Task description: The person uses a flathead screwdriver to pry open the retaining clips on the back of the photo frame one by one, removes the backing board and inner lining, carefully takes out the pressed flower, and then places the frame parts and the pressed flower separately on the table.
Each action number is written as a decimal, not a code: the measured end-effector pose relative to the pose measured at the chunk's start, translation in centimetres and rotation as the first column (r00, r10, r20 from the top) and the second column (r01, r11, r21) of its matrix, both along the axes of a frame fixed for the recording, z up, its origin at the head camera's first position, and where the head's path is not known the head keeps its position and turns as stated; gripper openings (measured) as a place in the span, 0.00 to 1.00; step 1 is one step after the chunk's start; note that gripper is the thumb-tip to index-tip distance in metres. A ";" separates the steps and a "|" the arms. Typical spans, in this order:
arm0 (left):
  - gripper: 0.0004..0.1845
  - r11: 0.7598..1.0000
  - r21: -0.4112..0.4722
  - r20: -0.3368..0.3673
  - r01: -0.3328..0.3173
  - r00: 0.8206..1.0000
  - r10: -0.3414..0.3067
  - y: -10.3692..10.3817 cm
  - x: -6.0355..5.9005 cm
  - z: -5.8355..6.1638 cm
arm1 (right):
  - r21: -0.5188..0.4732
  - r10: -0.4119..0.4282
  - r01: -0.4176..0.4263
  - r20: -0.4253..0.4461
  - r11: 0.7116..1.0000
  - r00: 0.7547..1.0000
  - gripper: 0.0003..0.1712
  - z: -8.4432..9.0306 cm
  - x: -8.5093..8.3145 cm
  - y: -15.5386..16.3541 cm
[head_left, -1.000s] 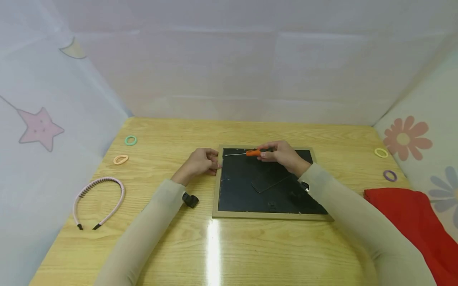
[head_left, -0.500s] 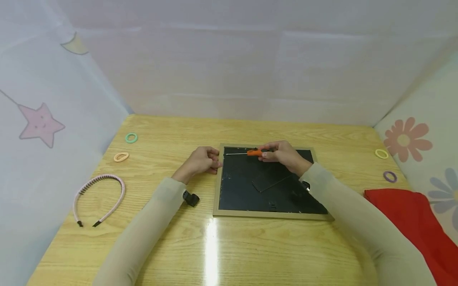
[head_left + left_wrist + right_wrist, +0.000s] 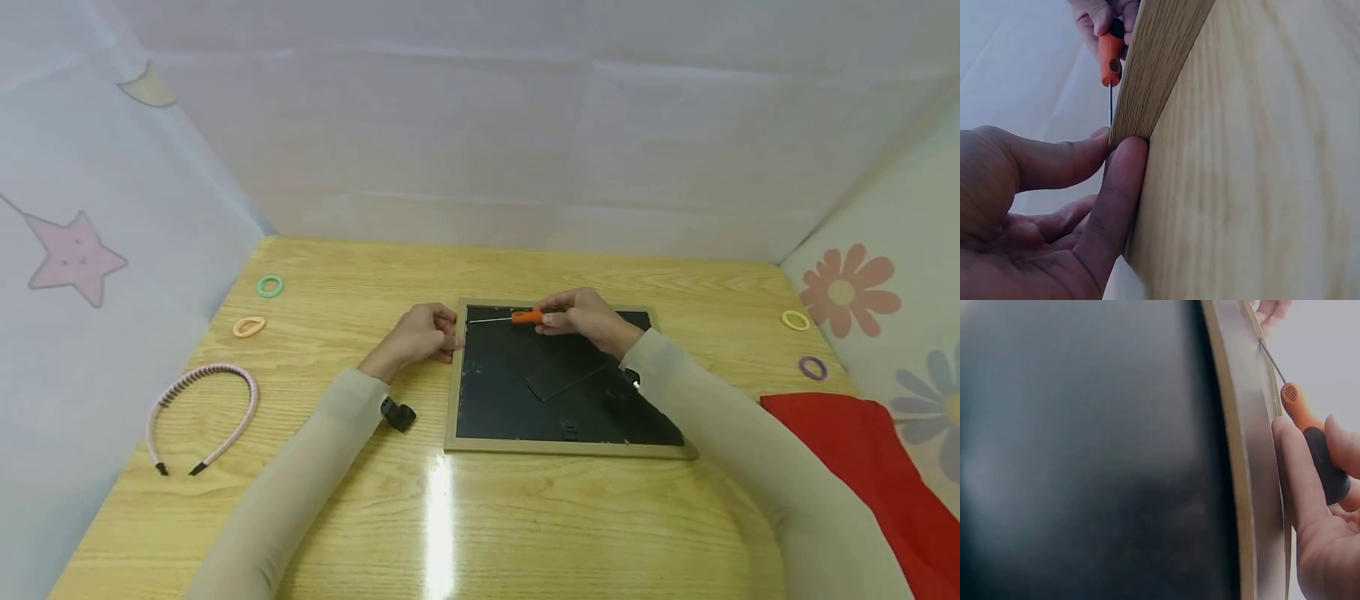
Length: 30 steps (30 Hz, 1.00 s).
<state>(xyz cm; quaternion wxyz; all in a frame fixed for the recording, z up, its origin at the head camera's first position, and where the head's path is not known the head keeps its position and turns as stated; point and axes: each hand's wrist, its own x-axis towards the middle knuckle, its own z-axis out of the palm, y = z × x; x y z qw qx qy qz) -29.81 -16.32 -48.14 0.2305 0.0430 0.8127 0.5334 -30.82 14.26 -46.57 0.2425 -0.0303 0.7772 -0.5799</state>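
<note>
A picture frame (image 3: 572, 451) with a light wood rim lies back side up, its black backing board (image 3: 510, 392) showing. At its far left part my left hand (image 3: 423, 335) pinches the rim between thumb and fingers; the left wrist view shows the fingertips (image 3: 1127, 153) on the wood edge. My right hand (image 3: 585, 321) grips a screwdriver (image 3: 527, 317) by its orange and black handle, above the far side of the board. The thin metal shaft points left, its tip (image 3: 1261, 341) at the frame's inner edge near the far left corner. Whether the tip presses in, I cannot tell.
On the left of the wooden table (image 3: 337, 517) lie a green ring (image 3: 270, 286), an orange ring (image 3: 249, 327) and a pink headband (image 3: 247, 408). To the right are a yellow ring (image 3: 795, 321), a purple ring (image 3: 813, 367) and red cloth (image 3: 832, 442). Curtains surround the table.
My right hand has shifted slightly left along with the screwdriver, and the handle's black part is now more covered. The left hand keeps its hold; the head view has drifted a little.
</note>
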 end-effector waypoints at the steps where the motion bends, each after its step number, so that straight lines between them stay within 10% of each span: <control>1: 0.28 1.000 -0.001 0.000 0.001 1.000 -0.001 -0.1 0.0 0.0 | 0.002 -0.001 0.001 -0.001 1.000 1.000 0.26 0.0 0.0 -0.1; 15: 0.27 1.000 -0.028 -0.038 0.005 0.999 -0.006 -0.5 0.2 0.0 | -0.014 -0.045 0.043 -0.226 0.999 0.973 0.18 3.3 0.1 -3.0; 22: 0.27 1.000 -0.008 -0.030 0.020 0.999 -0.020 -0.1 0.2 0.0 | 0.286 0.120 0.050 -0.544 0.957 0.830 0.11 6.4 0.1 -7.9; 30: 0.24 0.999 -0.026 -0.054 0.037 0.998 -0.039 -0.2 0.2 0.0 | 0.510 0.367 0.024 -0.649 0.860 0.667 0.10 8.6 0.0 -12.9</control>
